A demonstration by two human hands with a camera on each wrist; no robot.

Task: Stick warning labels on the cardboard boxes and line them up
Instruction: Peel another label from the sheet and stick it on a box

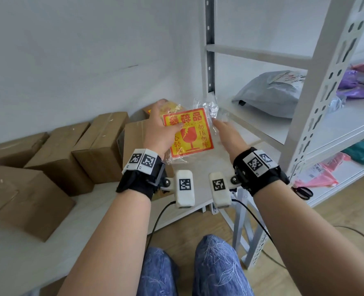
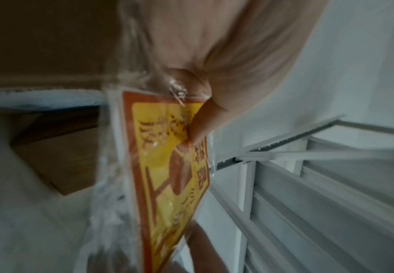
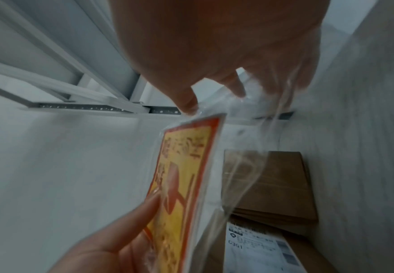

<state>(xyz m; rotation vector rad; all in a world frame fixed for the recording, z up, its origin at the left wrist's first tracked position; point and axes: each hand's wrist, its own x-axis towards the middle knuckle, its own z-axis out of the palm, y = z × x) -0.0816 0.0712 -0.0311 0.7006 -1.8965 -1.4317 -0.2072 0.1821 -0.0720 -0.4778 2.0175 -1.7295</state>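
Holding a clear bag of warning labels up before the chest, the left hand pinches the stack through the plastic, thumb on the printed face, fingers curled behind. The right hand reaches beside it, its fingertips meeting the crumpled mouth of the bag just above the labels' top edge; whether they already pinch the plastic I cannot tell. Cardboard boxes sit below and left of the left fingers on a table. The step in hand looks like getting one label out. Next, the right fingers probably need to open the bag mouth and slide a single sheet free.
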